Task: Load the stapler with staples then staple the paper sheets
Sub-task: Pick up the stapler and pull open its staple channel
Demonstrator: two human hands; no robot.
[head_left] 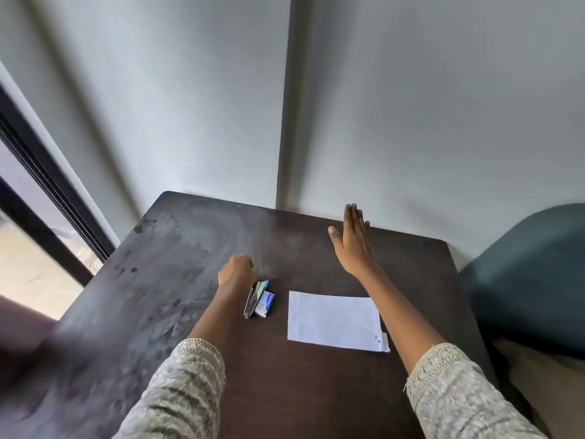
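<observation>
Fingers (356, 217) of the right hand (353, 245) are straight and pressed together, raised clear of the counter (177, 248) and holding nothing; the left hand (237, 270) is curled, its fingers hidden, so what they pinch I cannot tell. It sits just beyond the stapler (252, 300), which lies on the counter touching the staple box (265, 304). Paper sheets (334, 320) rest just to the right. Loading looks not yet started. Next: lift the stapler, open it. Box contents aren't visible.

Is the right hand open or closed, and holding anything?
Open and empty: the right hand is raised flat above the table, fingers extended together, thumb apart, clear of the paper sheets.
</observation>
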